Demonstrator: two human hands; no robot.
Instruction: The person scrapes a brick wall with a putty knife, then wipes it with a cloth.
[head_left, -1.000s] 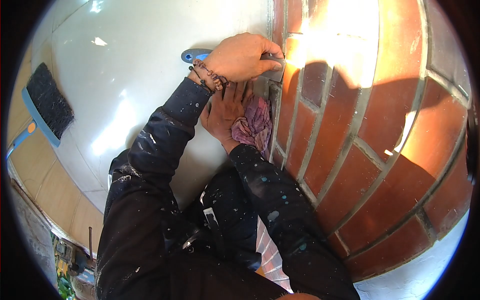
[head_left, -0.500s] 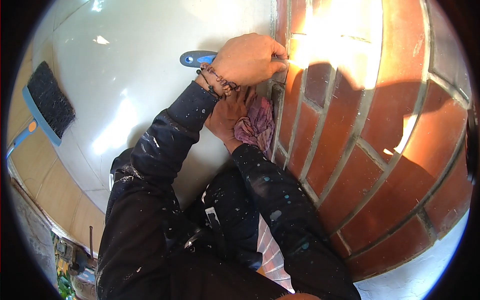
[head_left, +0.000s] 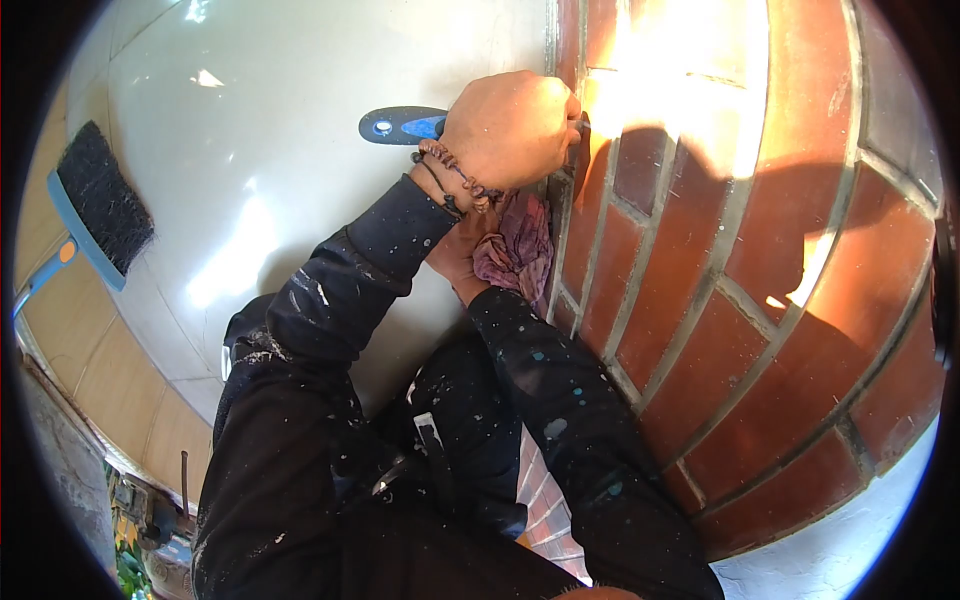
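My left hand, with a bead bracelet at the wrist, grips a putty knife with a grey-blue handle. Its blade tip is pressed into the seam where the white wall meets the red brick wall. Just below it, my right hand holds a crumpled pink-purple rag against the same seam. The left wrist partly hides the right hand. Both arms wear dark, paint-speckled sleeves.
A black-bristled brush with a blue handle lies at the left on the white surface, near tan tiles. Sunlight glares on the upper bricks. Grey mortar joints run between the bricks. Tools and clutter show at the bottom left.
My left hand has slid right with the putty knife, turning the blade edge-on into the seam. My right hand with the rag stays put and is more hidden under the left wrist.
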